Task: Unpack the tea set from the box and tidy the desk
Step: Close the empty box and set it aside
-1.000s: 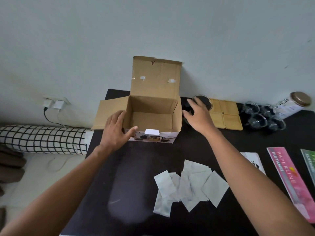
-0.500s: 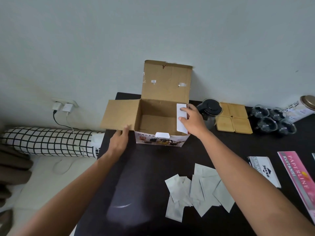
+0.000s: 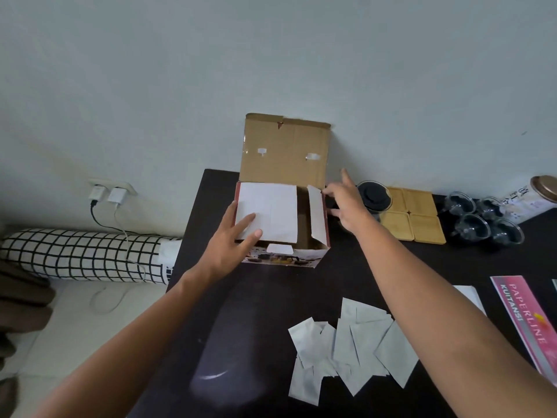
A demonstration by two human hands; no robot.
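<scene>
The left hand (image 3: 232, 242) presses flat, fingers straight, on the box's (image 3: 289, 257) folded left flap; the right hand (image 3: 346, 203), fingers spread, holds nothing and partly hides the teapot (image 3: 375, 197) behind it.

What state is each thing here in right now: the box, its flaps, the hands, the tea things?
Box: upright on the desk, back lid standing open.
Left flap: folded down over the opening.
Right flap: partly folded in.
Left hand: flat, fingers pressing the left flap.
Right hand: fingers spread, at the right flap's edge.
Teapot: out of the box, lid on.
Glass cups: out, grouped together.
</scene>
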